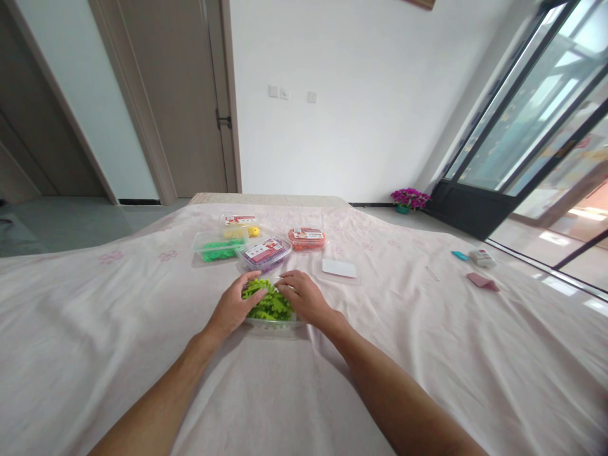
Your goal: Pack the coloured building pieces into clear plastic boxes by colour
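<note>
A clear plastic box (270, 324) filled with light-green plastic pieces (273, 306) sits on the cloth right in front of me. My left hand (232, 303) wraps round its left side, thumb lying over the pieces and fingers at the far rim. Over the right side of the box reaches my right hand (304, 296), its fingers apart and bent down to the pieces; nothing shows held in it. Just behind stands a lidded box of purple pieces (265, 252). A clear lid (339, 268) with a white label lies flat to the right.
Farther back are a box of green pieces (221, 247), a box of yellow pieces (242, 229) and a box of orange-red pieces (306, 239). At the right lie a pink cloth piece (483, 282), a blue item (460, 255) and a small white object (482, 258). The pink bedsheet (142, 329) is wrinkled.
</note>
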The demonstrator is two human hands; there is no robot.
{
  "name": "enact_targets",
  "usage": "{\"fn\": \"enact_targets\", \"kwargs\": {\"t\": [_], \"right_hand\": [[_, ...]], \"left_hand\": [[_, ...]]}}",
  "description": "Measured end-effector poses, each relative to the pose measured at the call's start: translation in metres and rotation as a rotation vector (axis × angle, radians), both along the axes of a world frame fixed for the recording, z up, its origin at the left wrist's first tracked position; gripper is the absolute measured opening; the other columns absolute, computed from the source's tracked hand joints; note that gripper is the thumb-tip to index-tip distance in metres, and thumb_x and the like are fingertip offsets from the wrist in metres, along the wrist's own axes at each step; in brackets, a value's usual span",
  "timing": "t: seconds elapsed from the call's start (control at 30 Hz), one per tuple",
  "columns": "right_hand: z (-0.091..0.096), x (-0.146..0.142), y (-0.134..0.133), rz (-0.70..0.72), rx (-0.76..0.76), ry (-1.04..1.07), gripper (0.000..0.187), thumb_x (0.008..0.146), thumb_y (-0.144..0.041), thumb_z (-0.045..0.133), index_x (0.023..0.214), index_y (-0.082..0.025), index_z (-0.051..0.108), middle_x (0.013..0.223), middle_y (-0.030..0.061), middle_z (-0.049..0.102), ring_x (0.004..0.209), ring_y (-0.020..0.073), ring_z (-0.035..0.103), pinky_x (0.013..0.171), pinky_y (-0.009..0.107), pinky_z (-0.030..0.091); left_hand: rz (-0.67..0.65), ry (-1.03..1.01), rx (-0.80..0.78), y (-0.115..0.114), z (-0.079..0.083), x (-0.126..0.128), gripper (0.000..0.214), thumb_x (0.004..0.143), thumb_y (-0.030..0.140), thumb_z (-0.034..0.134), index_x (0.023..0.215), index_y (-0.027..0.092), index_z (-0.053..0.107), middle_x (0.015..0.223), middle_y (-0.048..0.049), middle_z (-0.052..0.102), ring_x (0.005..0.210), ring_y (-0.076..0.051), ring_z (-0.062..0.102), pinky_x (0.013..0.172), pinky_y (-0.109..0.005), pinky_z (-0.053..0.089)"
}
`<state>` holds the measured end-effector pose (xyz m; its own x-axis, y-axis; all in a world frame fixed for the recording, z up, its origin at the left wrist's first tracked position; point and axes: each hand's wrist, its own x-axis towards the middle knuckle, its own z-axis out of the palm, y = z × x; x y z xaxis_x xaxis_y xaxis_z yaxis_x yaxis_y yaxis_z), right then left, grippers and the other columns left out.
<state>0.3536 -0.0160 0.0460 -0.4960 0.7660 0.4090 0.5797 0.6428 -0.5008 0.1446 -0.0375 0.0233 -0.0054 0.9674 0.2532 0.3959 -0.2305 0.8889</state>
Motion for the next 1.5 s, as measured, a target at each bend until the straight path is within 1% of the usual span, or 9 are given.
{"fn": "enact_targets", "kwargs": {"t": [0.27,0.43,0.53,0.67,0.8,0.97,1.2,1.4,1.5], "right_hand": [[0.001,0.003,-0.002,0.018,-0.016,0.085,0.047,0.105,-0.036,0.027,0.103,-0.022,0.072,0.108,0.0055,0.071,0.106,0.0176,0.061,0.097,0.031,0.041],[-0.002,0.003,0.000,0.012,-0.030,0.063,0.023,0.094,-0.036,0.057,0.104,-0.023,0.073,0.115,0.0063,0.069,0.110,0.0199,0.060,0.098,0.034,0.042],[-0.002,0.003,-0.001,-0.008,-0.029,0.023,0.031,0.084,-0.035,0.071,0.112,-0.024,0.070,0.118,0.0072,0.067,0.110,0.0217,0.060,0.098,0.037,0.042],[0.002,0.003,-0.005,0.001,0.003,-0.045,0.052,0.082,-0.030,0.072,0.132,-0.024,0.058,0.123,0.0085,0.064,0.114,0.0232,0.058,0.099,0.039,0.042],[0.009,0.003,-0.009,0.056,0.040,-0.172,0.053,0.089,-0.030,0.063,0.140,-0.027,0.051,0.133,0.0090,0.059,0.120,0.0241,0.054,0.102,0.040,0.040],[0.012,0.002,-0.011,0.025,0.042,-0.248,0.047,0.090,-0.027,0.058,0.137,-0.029,0.053,0.134,0.0069,0.057,0.119,0.0243,0.053,0.101,0.040,0.040],[0.009,-0.001,-0.010,0.001,0.039,-0.210,0.027,0.085,-0.014,0.054,0.108,-0.020,0.068,0.128,0.0090,0.061,0.114,0.0224,0.056,0.101,0.038,0.041],[0.010,0.001,-0.011,0.004,0.038,-0.260,0.053,0.088,-0.021,0.054,0.141,-0.026,0.049,0.132,0.0077,0.058,0.116,0.0234,0.053,0.100,0.038,0.040],[0.014,0.002,-0.012,0.028,0.039,-0.352,0.054,0.093,-0.030,0.050,0.146,-0.033,0.042,0.140,0.0062,0.052,0.120,0.0247,0.050,0.101,0.041,0.040]], "left_hand": [[-0.010,-0.124,-0.046,0.001,-0.005,0.000,0.049,0.087,0.051,0.055,0.124,0.020,0.062,0.125,-0.0098,0.068,0.115,-0.027,0.062,0.101,-0.041,0.046],[-0.032,-0.100,-0.044,-0.001,-0.002,-0.001,0.050,0.086,0.052,0.056,0.125,0.021,0.062,0.129,-0.0085,0.066,0.119,-0.026,0.060,0.103,-0.039,0.045],[-0.020,-0.075,-0.025,0.000,-0.003,-0.001,0.051,0.080,0.049,0.064,0.124,0.021,0.062,0.128,-0.0081,0.066,0.120,-0.027,0.059,0.106,-0.041,0.042],[-0.021,-0.076,-0.023,0.002,-0.005,-0.001,0.052,0.079,0.048,0.066,0.123,0.021,0.061,0.128,-0.0086,0.066,0.119,-0.027,0.059,0.106,-0.041,0.042],[-0.020,-0.051,-0.009,0.000,-0.004,-0.001,0.051,0.082,0.048,0.064,0.125,0.021,0.060,0.129,-0.0080,0.065,0.119,-0.026,0.059,0.105,-0.040,0.042],[-0.025,-0.032,0.000,-0.001,-0.002,0.000,0.049,0.084,0.046,0.062,0.126,0.021,0.059,0.130,-0.0082,0.064,0.121,-0.025,0.058,0.107,-0.039,0.041],[-0.029,-0.039,0.009,-0.001,-0.002,0.000,0.046,0.084,0.046,0.060,0.123,0.021,0.061,0.128,-0.0080,0.065,0.119,-0.025,0.059,0.106,-0.039,0.041],[-0.033,-0.040,0.011,-0.001,0.000,0.000,0.043,0.086,0.044,0.059,0.122,0.020,0.062,0.125,-0.0080,0.066,0.116,-0.025,0.060,0.105,-0.039,0.042],[-0.035,-0.034,0.015,0.000,-0.003,0.000,0.044,0.086,0.044,0.059,0.122,0.020,0.061,0.125,-0.0080,0.066,0.116,-0.025,0.060,0.105,-0.040,0.042]]}}
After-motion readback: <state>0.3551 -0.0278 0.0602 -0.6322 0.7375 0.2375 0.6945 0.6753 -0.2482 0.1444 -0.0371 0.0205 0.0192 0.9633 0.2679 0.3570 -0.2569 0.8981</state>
